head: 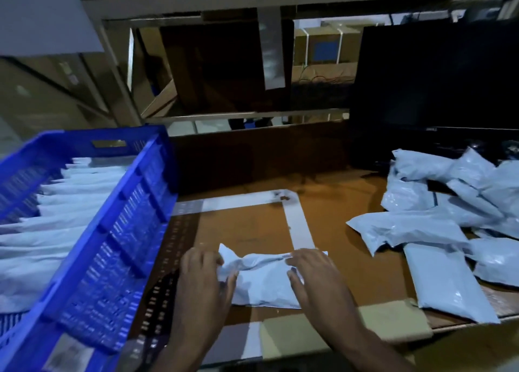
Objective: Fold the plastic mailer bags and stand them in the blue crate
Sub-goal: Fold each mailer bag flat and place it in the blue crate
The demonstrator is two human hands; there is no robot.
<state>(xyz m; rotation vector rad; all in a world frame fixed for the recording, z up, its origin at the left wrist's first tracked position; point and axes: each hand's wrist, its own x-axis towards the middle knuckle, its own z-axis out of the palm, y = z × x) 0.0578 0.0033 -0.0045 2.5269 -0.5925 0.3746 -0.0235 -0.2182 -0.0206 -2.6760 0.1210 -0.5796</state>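
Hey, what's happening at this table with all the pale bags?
A person is folding a plastic mailer bag on the brown table. The left hand grips its left end, fingers curled into the plastic, while the right hand presses flat on its right side. To the left, a blue crate already holds a row of folded bags standing on edge. A loose pile of bags waits on the right.

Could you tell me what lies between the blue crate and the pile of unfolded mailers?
In the head view: the mailer being folded under both hands, and white tape strips on the brown tabletop.
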